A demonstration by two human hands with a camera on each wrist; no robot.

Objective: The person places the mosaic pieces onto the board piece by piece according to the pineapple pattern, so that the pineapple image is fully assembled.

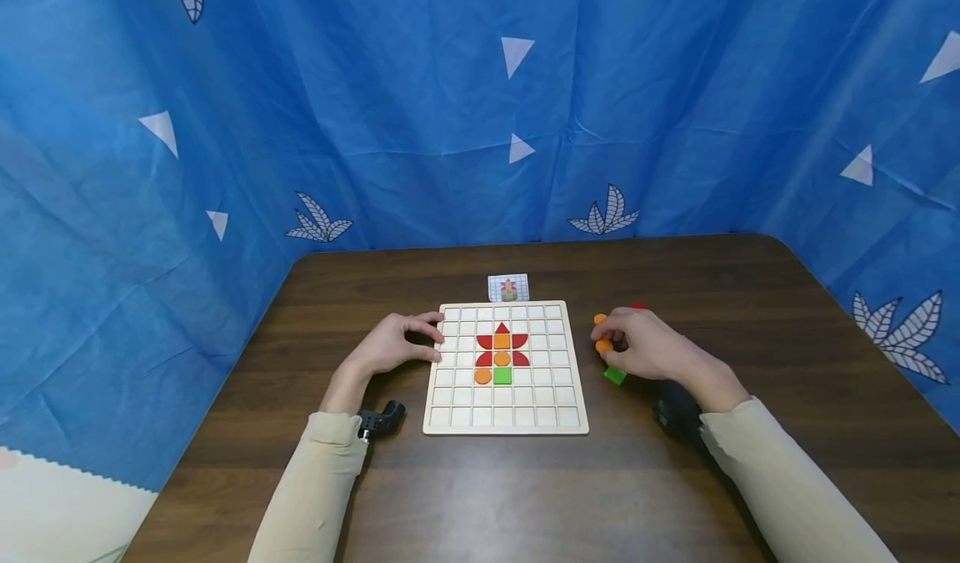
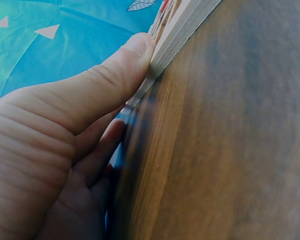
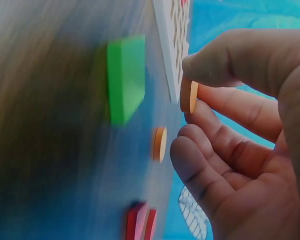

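My left hand (image 1: 393,342) rests its thumb and fingertips along the left edge of the white gridded board (image 1: 459,420). In the left wrist view the thumb touches the board's side. Beyond the board's right edge, my right hand (image 1: 647,344) pinches an orange disc (image 3: 189,96) between thumb and fingers. Close below that hand lies a green square tile (image 3: 126,80), with another orange disc (image 3: 160,145) and red pieces (image 3: 140,222) farther off. On the board sit a red triangle (image 1: 502,329), red curved pieces, an orange square (image 1: 502,341), two orange discs and a green square (image 1: 502,375).
A small printed card (image 1: 507,287) with a matching coloured pattern lies behind the board. The dark wooden table (image 1: 465,496) meets a blue patterned curtain (image 1: 450,113) at its back. Black wrist devices (image 1: 384,419) hang by both forearms.
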